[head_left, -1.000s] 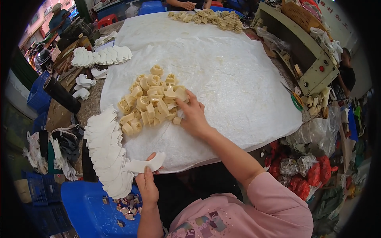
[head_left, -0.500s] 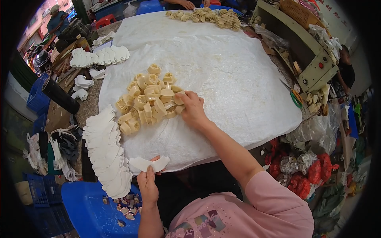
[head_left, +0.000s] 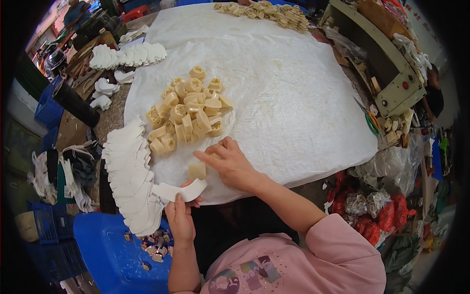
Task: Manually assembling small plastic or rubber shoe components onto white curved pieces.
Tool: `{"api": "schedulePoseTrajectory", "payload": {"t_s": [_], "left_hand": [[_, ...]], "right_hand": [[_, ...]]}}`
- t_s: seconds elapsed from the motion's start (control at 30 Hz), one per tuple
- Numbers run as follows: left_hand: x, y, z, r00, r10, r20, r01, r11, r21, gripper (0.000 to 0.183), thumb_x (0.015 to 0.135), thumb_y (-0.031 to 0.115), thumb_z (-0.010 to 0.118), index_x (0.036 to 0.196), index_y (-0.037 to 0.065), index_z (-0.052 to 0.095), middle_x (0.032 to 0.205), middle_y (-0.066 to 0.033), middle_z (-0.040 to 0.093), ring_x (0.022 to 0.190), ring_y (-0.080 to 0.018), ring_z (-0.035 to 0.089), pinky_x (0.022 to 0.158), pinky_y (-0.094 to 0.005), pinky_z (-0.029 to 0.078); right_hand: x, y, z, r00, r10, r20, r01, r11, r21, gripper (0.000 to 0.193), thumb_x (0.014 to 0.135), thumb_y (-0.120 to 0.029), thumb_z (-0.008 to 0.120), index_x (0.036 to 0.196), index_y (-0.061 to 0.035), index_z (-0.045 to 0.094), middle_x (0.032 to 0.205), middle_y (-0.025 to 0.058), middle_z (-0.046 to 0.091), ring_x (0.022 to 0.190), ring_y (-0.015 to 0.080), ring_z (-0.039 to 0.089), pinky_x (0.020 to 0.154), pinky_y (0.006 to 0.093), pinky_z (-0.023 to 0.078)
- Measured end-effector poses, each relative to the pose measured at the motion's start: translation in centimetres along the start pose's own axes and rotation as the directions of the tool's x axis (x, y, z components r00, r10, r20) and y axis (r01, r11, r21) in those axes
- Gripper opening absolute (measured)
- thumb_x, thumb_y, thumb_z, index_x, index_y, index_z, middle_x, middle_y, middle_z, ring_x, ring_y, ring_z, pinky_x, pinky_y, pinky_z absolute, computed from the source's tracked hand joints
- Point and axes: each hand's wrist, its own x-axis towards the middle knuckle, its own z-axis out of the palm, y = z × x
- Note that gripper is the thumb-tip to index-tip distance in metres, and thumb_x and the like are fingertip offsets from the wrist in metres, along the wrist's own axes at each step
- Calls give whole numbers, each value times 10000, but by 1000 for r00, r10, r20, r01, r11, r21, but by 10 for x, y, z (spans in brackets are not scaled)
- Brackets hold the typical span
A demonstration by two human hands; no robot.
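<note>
My left hand (head_left: 180,215) pinches a curved white strip (head_left: 169,192) at the table's front edge. Just above that strip, a cream moulded plastic piece (head_left: 197,170) is held in my right hand (head_left: 226,164), with the index finger stretched out over it. Beyond both hands lies a loose heap of similar cream plastic pieces (head_left: 188,110). To the left of my left hand, a fanned row of overlapping white cut pieces (head_left: 128,176) runs along the table edge.
A white sheet (head_left: 293,98) covers the table. Another cream heap (head_left: 274,14) lies at the far end. At the left stand a black tube (head_left: 76,105) and more white pieces (head_left: 127,55). Scissors (head_left: 371,122) lie by the right edge, near a grey-green machine (head_left: 391,88). A blue stool (head_left: 112,250) is below left.
My right hand has drawn back from the heap toward my left hand, bringing one cream piece with it. The white strip has tilted and bent slightly in my left hand.
</note>
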Motion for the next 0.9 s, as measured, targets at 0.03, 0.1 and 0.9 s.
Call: {"api": "schedulePoseTrajectory", "payload": {"t_s": [0.03,0.1,0.9], "left_hand": [[0,0,2,1000,1,-31,-3,998,-59,415,979,236,355,1166,-98,513,1013,-147,622,788,-143,585,670,-257,441],[1,1,3,999,10,-47,-17,988,-151,431,985,255,350,1192,-97,488,1029,-155,614,780,-152,581,679,-268,446],[-10,8,5,997,-81,-15,71,936,-344,421,984,245,385,1230,-92,442,911,-131,604,760,-164,568,659,-277,447]], "right_hand": [[-1,2,-1,998,23,-59,-19,998,52,596,638,105,528,1197,-101,559,1033,105,549,926,310,459,842,372,413],[-4,3,0,992,49,-113,-36,993,113,598,640,112,527,1201,-94,553,1042,119,541,930,313,460,852,371,412],[-47,-6,-48,881,463,-95,-383,817,430,336,726,48,655,1048,-23,586,884,118,599,779,208,606,650,272,479]]}}
